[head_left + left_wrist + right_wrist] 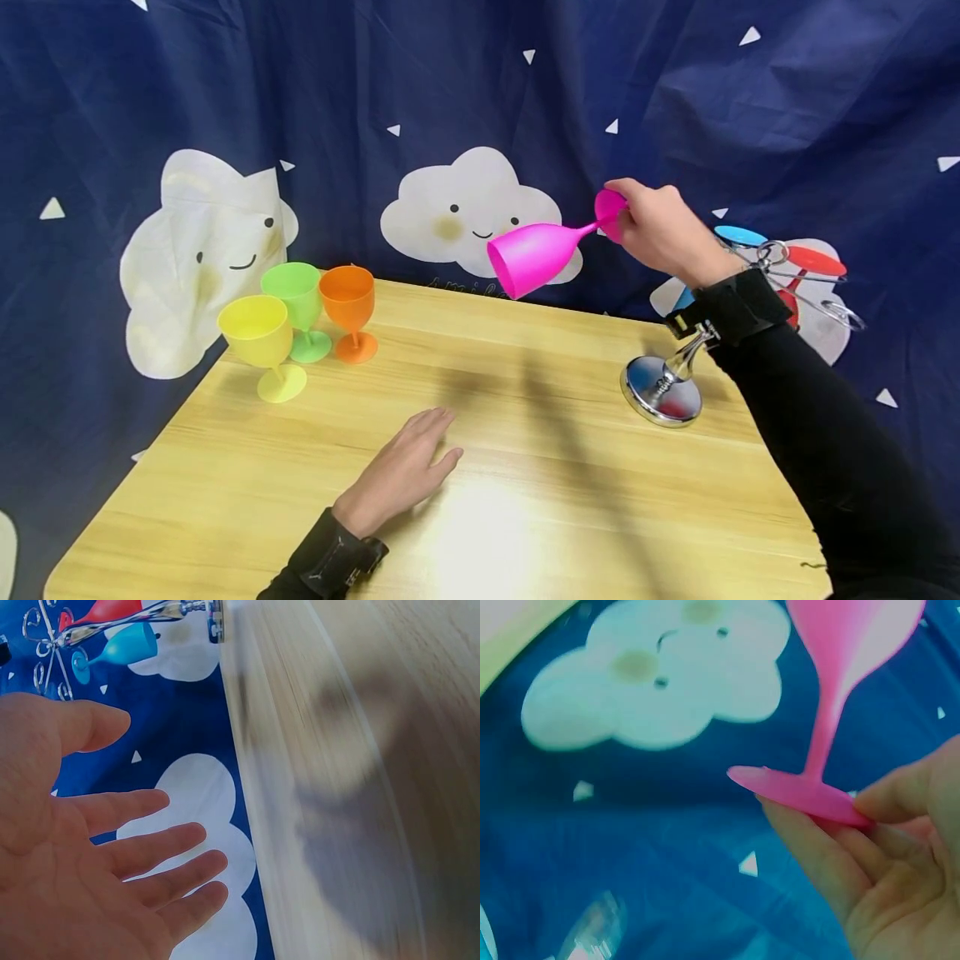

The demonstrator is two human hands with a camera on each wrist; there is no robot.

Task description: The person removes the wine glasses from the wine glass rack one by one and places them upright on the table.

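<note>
A pink plastic goblet [534, 254] is held in the air by my right hand [663, 229], tilted with its mouth down and to the left. In the right wrist view, the thumb and fingers pinch the goblet's round foot [795, 796]. My left hand [401, 471] is low over the front middle of the table, fingers straight and holding nothing; its bare palm shows in the left wrist view. Behind my right forearm stands a chrome glass rack [662, 390], with a blue goblet [127, 646] and a red goblet [112, 610] hanging upside down from it.
On the table's [420, 375] left side stand a yellow goblet [258, 333], a green goblet [294, 292] and an orange goblet [348, 300], all upright and close together. A dark blue curtain [337, 75] with white clouds hangs right behind the table.
</note>
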